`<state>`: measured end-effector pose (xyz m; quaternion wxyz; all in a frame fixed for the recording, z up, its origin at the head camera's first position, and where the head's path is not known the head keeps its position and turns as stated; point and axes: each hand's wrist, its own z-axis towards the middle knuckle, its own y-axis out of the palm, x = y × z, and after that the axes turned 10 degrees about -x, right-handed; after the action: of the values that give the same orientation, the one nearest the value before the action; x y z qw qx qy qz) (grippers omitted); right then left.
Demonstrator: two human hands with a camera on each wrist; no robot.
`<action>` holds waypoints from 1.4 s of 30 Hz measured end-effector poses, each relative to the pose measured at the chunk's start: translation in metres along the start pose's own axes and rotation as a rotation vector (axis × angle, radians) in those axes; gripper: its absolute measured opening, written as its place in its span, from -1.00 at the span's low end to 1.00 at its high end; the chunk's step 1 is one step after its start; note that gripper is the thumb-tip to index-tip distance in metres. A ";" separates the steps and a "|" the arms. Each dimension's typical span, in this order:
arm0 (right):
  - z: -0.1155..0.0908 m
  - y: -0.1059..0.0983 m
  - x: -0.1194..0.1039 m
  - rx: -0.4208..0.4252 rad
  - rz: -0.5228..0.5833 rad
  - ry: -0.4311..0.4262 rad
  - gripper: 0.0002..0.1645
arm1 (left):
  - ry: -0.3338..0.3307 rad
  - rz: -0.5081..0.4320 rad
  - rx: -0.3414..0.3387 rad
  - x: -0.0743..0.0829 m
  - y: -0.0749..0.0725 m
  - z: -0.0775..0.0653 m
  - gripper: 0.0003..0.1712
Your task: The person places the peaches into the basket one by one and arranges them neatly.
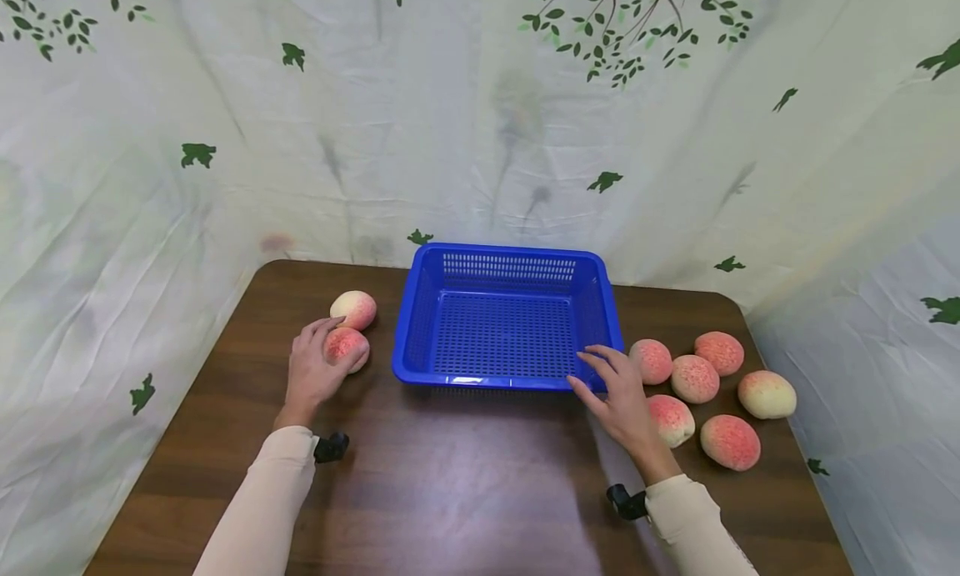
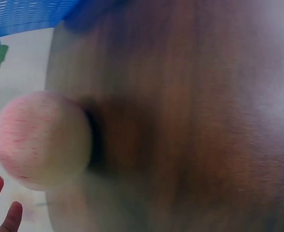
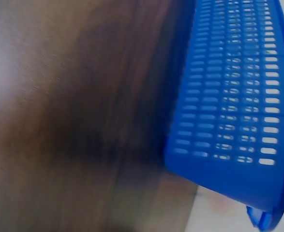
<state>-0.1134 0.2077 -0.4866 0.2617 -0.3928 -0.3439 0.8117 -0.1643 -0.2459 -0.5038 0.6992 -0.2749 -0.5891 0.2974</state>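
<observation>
At the left of the table, my left hand (image 1: 313, 374) is spread over the nearer of two peaches (image 1: 345, 348), thumb on one side and fingers on the other. In the left wrist view its fingertips (image 2: 10, 216) show a gap from a pink and cream peach (image 2: 42, 140). The second, paler peach (image 1: 353, 309) lies just behind. A blue slotted plastic basket (image 1: 487, 383) stands in the middle, with nothing inside. Over its front right corner hovers my right hand (image 1: 621, 397), fingers spread and holding nothing; whether it touches the rim I cannot tell.
Several more peaches lie right of the basket, among them a red one (image 1: 731, 443) and a pale one (image 1: 767, 394) near the table's right edge. A white cloth (image 1: 480, 142) with printed leaves hangs behind the brown wooden table (image 1: 465, 484).
</observation>
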 end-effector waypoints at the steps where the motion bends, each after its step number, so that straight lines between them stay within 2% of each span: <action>1: -0.002 0.001 0.000 0.014 0.002 -0.004 -0.54 | -0.016 -0.005 -0.008 -0.002 0.002 -0.001 -0.30; 6: -0.011 0.008 -0.002 0.058 -0.017 0.006 -0.59 | -0.050 -0.007 -0.022 -0.009 0.011 -0.003 -0.28; 15: -0.018 0.015 0.002 0.049 0.018 -0.031 -0.62 | -0.105 0.005 -0.036 -0.019 0.017 -0.003 -0.22; 20: -0.019 0.020 0.002 0.074 0.042 -0.039 -0.66 | -0.138 -0.050 -0.028 -0.022 0.017 -0.004 -0.20; 24: -0.018 0.024 0.001 0.096 0.048 -0.060 -0.59 | -0.158 -0.091 -0.019 -0.024 0.019 -0.004 -0.16; 31: -0.017 0.032 0.003 0.160 0.011 -0.076 -0.50 | -0.157 -0.128 -0.011 -0.026 0.025 -0.002 -0.17; 37: -0.017 0.036 0.005 0.164 -0.013 -0.050 -0.63 | -0.166 -0.144 -0.008 -0.026 0.025 -0.003 -0.19; 42: -0.016 0.037 0.007 0.159 -0.009 -0.060 -0.62 | -0.157 -0.142 0.001 -0.028 0.026 -0.004 -0.19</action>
<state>-0.1099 0.1953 -0.5250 0.2853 -0.3450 -0.2879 0.8466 -0.1668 -0.2493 -0.5423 0.6702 -0.2078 -0.6601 0.2681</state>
